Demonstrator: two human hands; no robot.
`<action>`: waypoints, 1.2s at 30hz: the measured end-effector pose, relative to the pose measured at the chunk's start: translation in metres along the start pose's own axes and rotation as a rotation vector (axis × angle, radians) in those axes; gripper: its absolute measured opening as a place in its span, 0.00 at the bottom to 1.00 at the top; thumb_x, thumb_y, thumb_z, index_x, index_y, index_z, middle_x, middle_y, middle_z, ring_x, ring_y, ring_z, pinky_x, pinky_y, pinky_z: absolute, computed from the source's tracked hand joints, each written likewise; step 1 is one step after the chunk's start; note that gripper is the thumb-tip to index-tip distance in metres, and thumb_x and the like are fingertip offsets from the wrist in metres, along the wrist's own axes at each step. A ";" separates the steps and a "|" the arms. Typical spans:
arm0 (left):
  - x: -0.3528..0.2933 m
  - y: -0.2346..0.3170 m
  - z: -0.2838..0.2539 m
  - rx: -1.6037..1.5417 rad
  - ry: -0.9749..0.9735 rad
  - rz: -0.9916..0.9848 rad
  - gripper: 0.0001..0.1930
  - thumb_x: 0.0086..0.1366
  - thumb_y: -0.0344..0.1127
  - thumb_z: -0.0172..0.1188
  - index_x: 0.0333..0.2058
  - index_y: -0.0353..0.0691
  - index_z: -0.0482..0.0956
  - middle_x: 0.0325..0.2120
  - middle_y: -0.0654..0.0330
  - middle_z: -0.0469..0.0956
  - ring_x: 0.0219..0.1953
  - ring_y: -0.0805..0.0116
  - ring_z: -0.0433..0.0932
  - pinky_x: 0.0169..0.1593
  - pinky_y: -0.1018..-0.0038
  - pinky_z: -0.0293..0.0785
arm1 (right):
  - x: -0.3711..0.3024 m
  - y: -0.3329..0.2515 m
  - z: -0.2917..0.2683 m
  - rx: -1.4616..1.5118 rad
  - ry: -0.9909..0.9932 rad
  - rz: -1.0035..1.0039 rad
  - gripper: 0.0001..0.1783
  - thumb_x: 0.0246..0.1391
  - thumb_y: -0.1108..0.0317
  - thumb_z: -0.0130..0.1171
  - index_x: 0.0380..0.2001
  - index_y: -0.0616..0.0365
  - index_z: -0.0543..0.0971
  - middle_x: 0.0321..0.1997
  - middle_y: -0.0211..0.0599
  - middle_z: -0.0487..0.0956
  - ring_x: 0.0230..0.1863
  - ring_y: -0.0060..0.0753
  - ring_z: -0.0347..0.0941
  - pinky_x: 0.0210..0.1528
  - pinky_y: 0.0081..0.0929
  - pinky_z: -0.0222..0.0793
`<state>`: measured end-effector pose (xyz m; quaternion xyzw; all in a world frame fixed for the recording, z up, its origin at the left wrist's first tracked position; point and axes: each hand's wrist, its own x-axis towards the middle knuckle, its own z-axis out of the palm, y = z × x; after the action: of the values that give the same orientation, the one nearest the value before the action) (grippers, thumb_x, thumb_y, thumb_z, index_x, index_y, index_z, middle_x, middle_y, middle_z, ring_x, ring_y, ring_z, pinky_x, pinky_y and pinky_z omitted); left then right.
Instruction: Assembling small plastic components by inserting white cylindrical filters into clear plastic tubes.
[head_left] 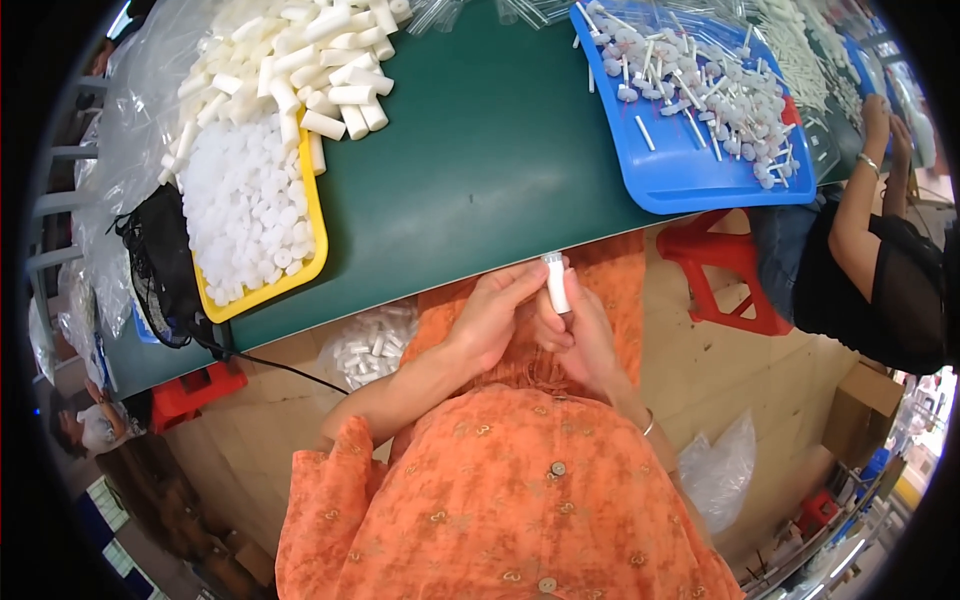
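Observation:
A short white tube (557, 290) with a clear end at its top stands nearly upright at the near edge of the table. Wrapped round its body is my right hand (582, 338), closed, the thumb along its side. My left hand (497, 312) is closed too, its fingertips pinching at the tube's upper part from the left. Part of the tube is hidden behind the fingers. To the left, a yellow tray (319, 235) is heaped with small white plastic caps (245, 200). White foam cylinders (300, 65) lie piled behind it.
A blue tray (665, 190) of white sticks with small round parts sits at the right on the green table (460, 190). A black mesh bag (160, 250) hangs at left. Below are a bag of white tubes (372, 345) and a red stool (720, 270). A co-worker sits right.

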<state>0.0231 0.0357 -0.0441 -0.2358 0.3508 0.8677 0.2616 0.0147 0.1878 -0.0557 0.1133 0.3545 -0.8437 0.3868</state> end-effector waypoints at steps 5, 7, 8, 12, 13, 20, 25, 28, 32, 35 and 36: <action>-0.022 0.009 -0.002 0.119 0.025 0.109 0.14 0.70 0.37 0.55 0.49 0.35 0.76 0.45 0.58 0.79 0.50 0.69 0.75 0.56 0.68 0.72 | -0.020 -0.039 -0.004 -1.170 -0.006 -0.660 0.20 0.56 0.59 0.57 0.46 0.62 0.74 0.35 0.34 0.74 0.35 0.27 0.70 0.39 0.24 0.67; -0.027 0.011 -0.001 0.107 -0.036 0.135 0.14 0.70 0.37 0.55 0.48 0.35 0.77 0.42 0.57 0.80 0.46 0.69 0.78 0.53 0.70 0.74 | -0.021 -0.049 0.003 -1.266 -0.089 -0.768 0.35 0.41 0.66 0.66 0.55 0.65 0.70 0.47 0.42 0.73 0.48 0.39 0.70 0.51 0.33 0.67; -0.029 0.013 0.002 0.108 -0.037 0.136 0.14 0.70 0.37 0.55 0.48 0.35 0.77 0.42 0.57 0.80 0.46 0.69 0.78 0.53 0.70 0.74 | -0.019 -0.047 0.007 -1.365 -0.133 -0.851 0.37 0.40 0.67 0.67 0.56 0.65 0.69 0.50 0.44 0.72 0.51 0.43 0.70 0.53 0.36 0.67; -0.031 0.015 0.003 0.092 -0.091 0.139 0.14 0.70 0.37 0.54 0.47 0.33 0.77 0.41 0.55 0.80 0.43 0.69 0.79 0.49 0.72 0.76 | -0.012 -0.044 0.005 -1.467 -0.210 -0.973 0.40 0.37 0.70 0.67 0.57 0.66 0.68 0.55 0.49 0.71 0.55 0.52 0.69 0.57 0.41 0.67; -0.031 0.015 0.001 0.092 -0.098 0.141 0.14 0.71 0.37 0.54 0.47 0.33 0.77 0.41 0.55 0.81 0.43 0.70 0.79 0.48 0.73 0.77 | -0.010 -0.045 0.006 -1.466 -0.223 -0.986 0.39 0.37 0.69 0.67 0.57 0.66 0.68 0.55 0.50 0.71 0.55 0.52 0.69 0.56 0.41 0.67; -0.034 0.017 0.007 0.116 -0.076 0.067 0.14 0.70 0.38 0.54 0.46 0.32 0.77 0.39 0.55 0.81 0.41 0.70 0.80 0.46 0.73 0.78 | -0.003 -0.040 0.005 -1.418 -0.163 -1.137 0.36 0.33 0.68 0.68 0.51 0.66 0.70 0.49 0.49 0.75 0.48 0.53 0.73 0.50 0.41 0.71; -0.036 0.019 0.008 0.174 -0.097 0.036 0.14 0.70 0.38 0.54 0.45 0.33 0.77 0.39 0.56 0.81 0.41 0.70 0.80 0.46 0.73 0.78 | -0.007 -0.044 0.008 -1.433 -0.182 -1.092 0.35 0.32 0.66 0.68 0.48 0.64 0.71 0.44 0.47 0.76 0.42 0.50 0.75 0.43 0.38 0.74; -0.037 0.015 0.013 0.139 -0.157 -0.017 0.15 0.71 0.40 0.53 0.45 0.33 0.77 0.39 0.56 0.81 0.41 0.69 0.80 0.47 0.72 0.78 | -0.016 -0.041 0.013 -1.407 -0.106 -1.089 0.34 0.32 0.66 0.68 0.48 0.62 0.71 0.43 0.46 0.76 0.43 0.49 0.75 0.45 0.38 0.73; -0.046 0.023 0.009 0.114 -0.166 -0.051 0.16 0.71 0.41 0.52 0.48 0.34 0.75 0.40 0.54 0.80 0.43 0.66 0.81 0.49 0.71 0.78 | -0.016 -0.040 0.024 -1.430 -0.116 -0.985 0.35 0.33 0.66 0.71 0.49 0.61 0.72 0.45 0.42 0.76 0.44 0.46 0.75 0.46 0.37 0.73; -0.060 0.026 -0.025 0.129 -0.020 -0.062 0.16 0.70 0.40 0.54 0.49 0.34 0.74 0.39 0.53 0.81 0.41 0.65 0.81 0.44 0.69 0.81 | -0.013 -0.076 0.043 -1.495 -0.301 -0.861 0.30 0.35 0.66 0.72 0.46 0.59 0.76 0.42 0.38 0.78 0.40 0.43 0.76 0.43 0.34 0.74; -0.071 0.030 -0.043 0.224 0.004 -0.023 0.16 0.69 0.40 0.55 0.48 0.34 0.74 0.36 0.53 0.81 0.37 0.66 0.82 0.40 0.71 0.82 | -0.012 -0.102 0.049 -1.539 -0.217 -0.960 0.21 0.39 0.69 0.71 0.41 0.58 0.79 0.37 0.36 0.80 0.35 0.40 0.76 0.40 0.32 0.74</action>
<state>0.0675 -0.0345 -0.0147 -0.2110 0.4434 0.8194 0.2957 -0.0484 0.2067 0.0376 -0.4155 0.7900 -0.4507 -0.0058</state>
